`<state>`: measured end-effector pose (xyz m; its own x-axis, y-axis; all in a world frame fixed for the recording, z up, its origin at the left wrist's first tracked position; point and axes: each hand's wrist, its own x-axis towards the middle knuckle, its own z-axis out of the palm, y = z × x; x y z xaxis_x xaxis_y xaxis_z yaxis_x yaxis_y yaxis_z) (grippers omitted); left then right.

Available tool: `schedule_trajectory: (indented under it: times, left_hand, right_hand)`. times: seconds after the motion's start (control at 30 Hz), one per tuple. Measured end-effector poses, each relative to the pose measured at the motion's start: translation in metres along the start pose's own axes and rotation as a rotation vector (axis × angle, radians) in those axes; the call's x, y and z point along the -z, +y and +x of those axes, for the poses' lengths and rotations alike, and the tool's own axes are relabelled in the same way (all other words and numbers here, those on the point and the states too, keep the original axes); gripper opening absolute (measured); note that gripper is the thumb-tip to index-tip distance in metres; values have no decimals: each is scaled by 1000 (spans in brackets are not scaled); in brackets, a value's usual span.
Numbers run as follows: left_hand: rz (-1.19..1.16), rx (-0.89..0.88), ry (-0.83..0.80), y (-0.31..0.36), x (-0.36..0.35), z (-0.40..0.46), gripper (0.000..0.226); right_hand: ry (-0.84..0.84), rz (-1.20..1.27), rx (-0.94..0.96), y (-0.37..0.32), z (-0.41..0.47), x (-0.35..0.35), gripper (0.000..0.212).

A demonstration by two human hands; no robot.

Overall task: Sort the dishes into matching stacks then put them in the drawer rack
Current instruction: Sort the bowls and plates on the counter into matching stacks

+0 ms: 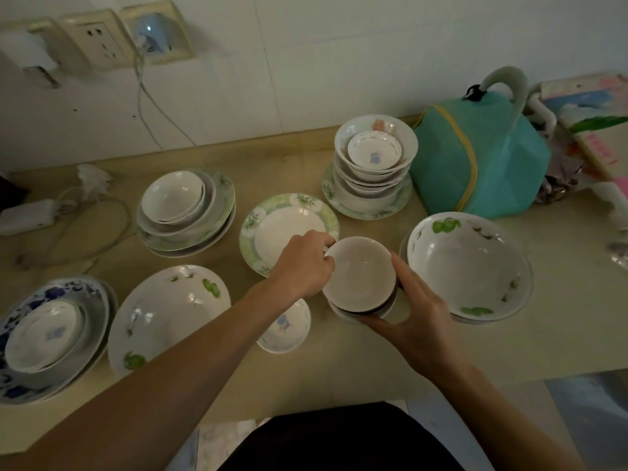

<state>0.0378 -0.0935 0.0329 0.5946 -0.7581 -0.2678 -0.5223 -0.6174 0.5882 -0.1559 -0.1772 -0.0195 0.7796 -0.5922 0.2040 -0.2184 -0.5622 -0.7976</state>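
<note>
A plain white bowl (358,271) sits on top of a small stack of bowls above the counter's middle. My left hand (306,266) pinches its left rim. My right hand (413,307) cups the stack from below and from the right. Behind it lies a green-rimmed plate (289,229). To the right is a large bowl with green fruit prints (470,266). A matching large bowl (170,314) lies at the left. A small bowl with a blue motif (289,329) sits under my left forearm.
A stack of plates topped by a white bowl (183,212) is at the back left, a tall bowl stack (373,154) at the back, a blue-patterned stack (47,338) at the far left. A teal bag (482,161) stands back right. Cables and a charger (27,215) lie left.
</note>
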Motion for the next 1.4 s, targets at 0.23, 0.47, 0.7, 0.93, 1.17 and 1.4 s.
schedule_trajectory:
  times: [0.23,0.47,0.7,0.93,1.17,1.4]
  left_hand:
    - [29,-27,27,3,-6,0,26]
    - [-31,-39,-21,-4,-7,0,19]
    - [-192,-53,-94,-12,-10,-6,25]
    - [-356,1,-131,-16,-8,-9,37]
    - [-429,41,-131,-22,-7,-9,44]
    - [-696,166,45,-59,25,-17,25]
  right_hand:
    - [18,-67,-22,7,-2,-2,101]
    - [-53,-42,-119,5,2,3,107]
    - [-151,-91,-129,10,-7,3,118]
    - [-99,-41,-146,-9,6,8,89]
    - [-112,-57,-182,-16,5,12,84]
    - [-47,-158,-136,-41,26,6,93]
